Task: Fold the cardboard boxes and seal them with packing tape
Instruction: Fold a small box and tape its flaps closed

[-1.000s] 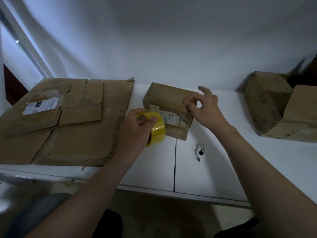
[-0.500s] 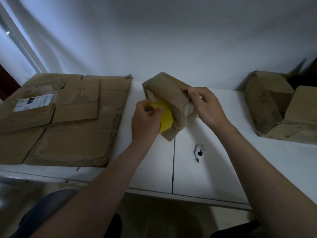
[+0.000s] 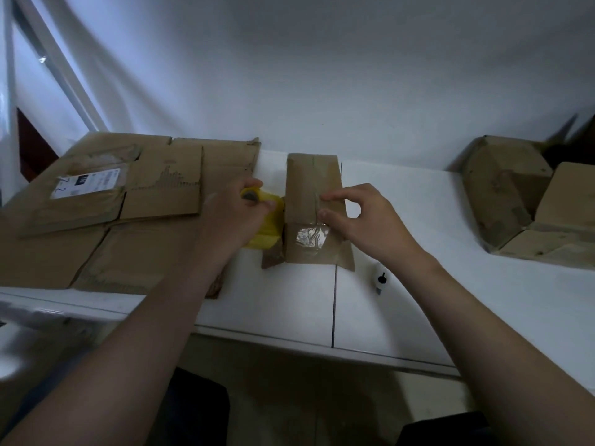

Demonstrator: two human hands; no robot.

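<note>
One closed box (image 3: 309, 185) under right hand (image 3: 363, 227); left hand (image 3: 231, 217) grips tape roll (image 3: 269, 227).

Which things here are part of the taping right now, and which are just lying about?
In use: small cardboard box, yellow tape roll gripped by the left hand, right hand touching the box top.
Lying about: flattened cardboard, folded boxes at right, small white object on the table.
</note>
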